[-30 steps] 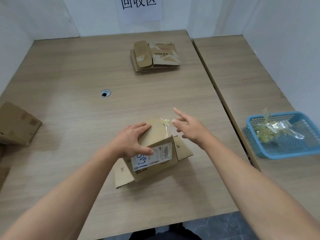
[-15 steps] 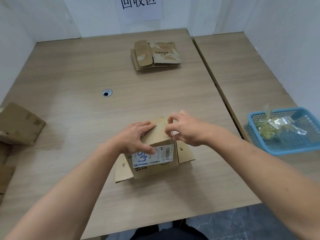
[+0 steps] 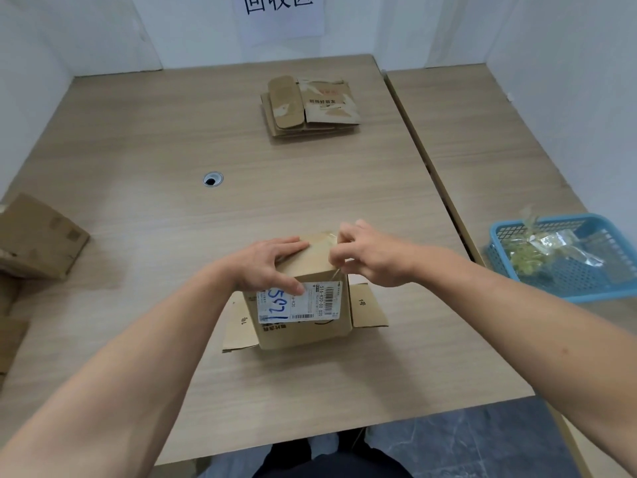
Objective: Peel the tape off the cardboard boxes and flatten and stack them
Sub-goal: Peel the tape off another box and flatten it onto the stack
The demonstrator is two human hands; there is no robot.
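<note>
A small cardboard box (image 3: 303, 326) with a white shipping label stands near the table's front edge, its bottom flaps splayed out left and right. My left hand (image 3: 267, 267) grips the box's top left, fingers over the top and thumb on the label. My right hand (image 3: 365, 257) sits at the top right edge with curled fingers pinching the clear tape (image 3: 327, 238) that runs over the top. A stack of flattened boxes (image 3: 310, 106) lies at the far side of the table.
More cardboard boxes (image 3: 38, 236) are piled at the left edge. A blue basket (image 3: 568, 288) holding crumpled tape stands on the adjoining table to the right. A cable hole (image 3: 212, 179) is in the tabletop. White walls enclose the tables.
My right hand, open with a finger pointing a second ago, has come down onto the box's top right edge and curled its fingers on the tape. The left hand has kept its hold.
</note>
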